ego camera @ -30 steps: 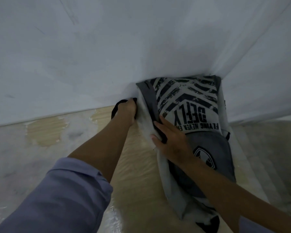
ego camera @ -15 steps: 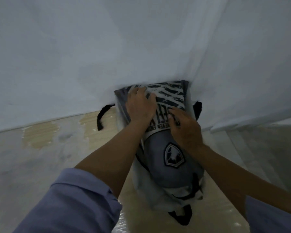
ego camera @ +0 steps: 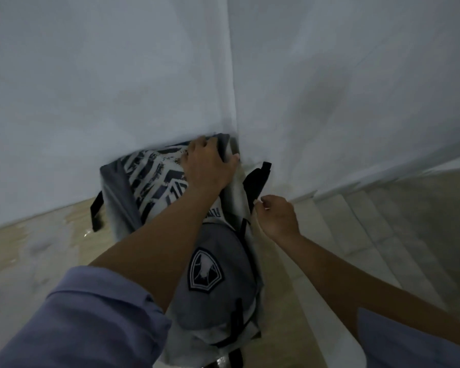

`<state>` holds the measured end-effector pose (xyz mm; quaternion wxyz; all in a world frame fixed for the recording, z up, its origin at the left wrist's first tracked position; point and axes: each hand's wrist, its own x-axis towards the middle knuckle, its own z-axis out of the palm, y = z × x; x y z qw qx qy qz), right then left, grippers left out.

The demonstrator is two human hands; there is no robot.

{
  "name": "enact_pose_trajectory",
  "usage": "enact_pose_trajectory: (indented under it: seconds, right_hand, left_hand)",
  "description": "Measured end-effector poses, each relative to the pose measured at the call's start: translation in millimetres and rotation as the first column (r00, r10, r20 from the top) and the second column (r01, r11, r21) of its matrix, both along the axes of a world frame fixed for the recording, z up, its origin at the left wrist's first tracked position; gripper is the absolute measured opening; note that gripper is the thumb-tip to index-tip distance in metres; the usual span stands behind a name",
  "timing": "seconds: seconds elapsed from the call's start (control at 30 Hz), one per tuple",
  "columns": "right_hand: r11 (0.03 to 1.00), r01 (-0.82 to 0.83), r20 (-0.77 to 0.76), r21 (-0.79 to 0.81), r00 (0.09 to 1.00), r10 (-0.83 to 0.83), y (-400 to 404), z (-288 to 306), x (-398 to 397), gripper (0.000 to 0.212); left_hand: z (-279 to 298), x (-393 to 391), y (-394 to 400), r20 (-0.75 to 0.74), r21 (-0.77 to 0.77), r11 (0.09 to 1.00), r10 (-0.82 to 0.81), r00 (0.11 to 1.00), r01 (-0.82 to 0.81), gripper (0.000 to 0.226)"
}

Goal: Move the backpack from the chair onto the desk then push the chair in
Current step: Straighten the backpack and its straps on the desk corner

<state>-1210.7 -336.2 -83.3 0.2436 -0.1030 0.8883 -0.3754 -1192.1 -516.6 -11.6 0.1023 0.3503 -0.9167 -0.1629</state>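
Backpack lies flat on the tabletop, front panel up, top end pushed into the far right corner where two white walls meet. Bottom end points toward the near edge. A black strap sticks out on the right, another loop on the left.

Left hand: palm down on the upper right of the pack, fingers spread and curled over its top right edge, pressing rather than gripping. Right hand: just beside the pack's right side, off the fabric, loosely curled, holding nothing that I can see.

Judgement: placement step is nearly complete; chair not in view.

To finish well:
- keep the left palm flat so the soft pack settles without sliding toward the near edge;
- tuck the right strap in so nothing dangles off the tabletop;
- check the bottom end sits fully on the surface before letting go;
- then free both hands for the chair.
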Motion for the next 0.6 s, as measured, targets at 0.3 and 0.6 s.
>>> enact_pose_trajectory:
  seconds: [0.3,0.6]
  right_hand:
    - [0.955,0.282,0.278,-0.094,0.928,-0.247,-33.5,-28.5,-46.5,0.054]
    - [0.922,0.361,0.338,-0.142,0.893,-0.298,-63.3,-38.1,-74.9,0.026]
  left_hand:
    - [-12.2,-32.0,-8.3,0.091,-0.016,0.992,0.123,0.988,-0.122,0.070]
    - [-17.0,-22.8,-11.4,-0.074,0.012,0.987,0.163,0.984,-0.162,0.029]
